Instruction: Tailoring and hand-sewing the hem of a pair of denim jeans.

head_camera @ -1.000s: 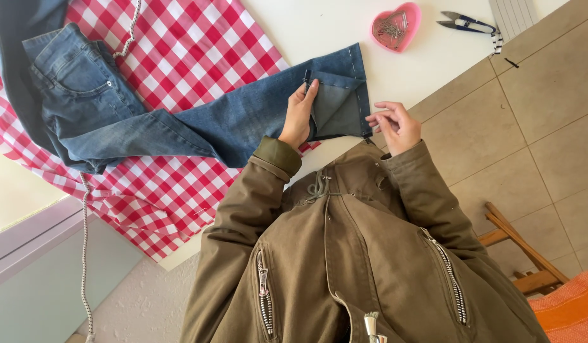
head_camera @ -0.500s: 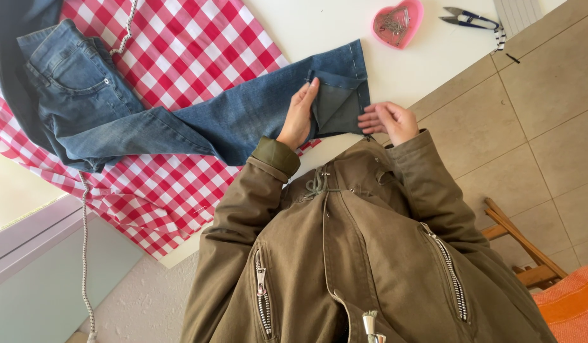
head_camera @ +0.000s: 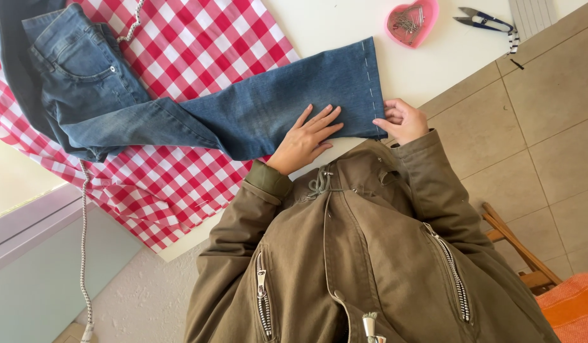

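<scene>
White table (head_camera: 345, 19) carries a red-and-white checked cloth (head_camera: 198, 38), and across both lies a pair of blue jeans (head_camera: 243, 114), one leg stretched toward the person in the olive jacket. Their left hand (head_camera: 305, 136) lies flat on that leg, fingers spread, pressing it down. Just beside it, at the hem (head_camera: 370, 82) with its line of pale stitches, the right hand (head_camera: 403, 119) has its fingers curled together, pinching the hem's edge. Well beyond the right hand sit a pink heart-shaped dish (head_camera: 411, 22) of pins and small thread snips (head_camera: 481, 20). Beige floor tiles (head_camera: 548, 127) show beneath.
</scene>
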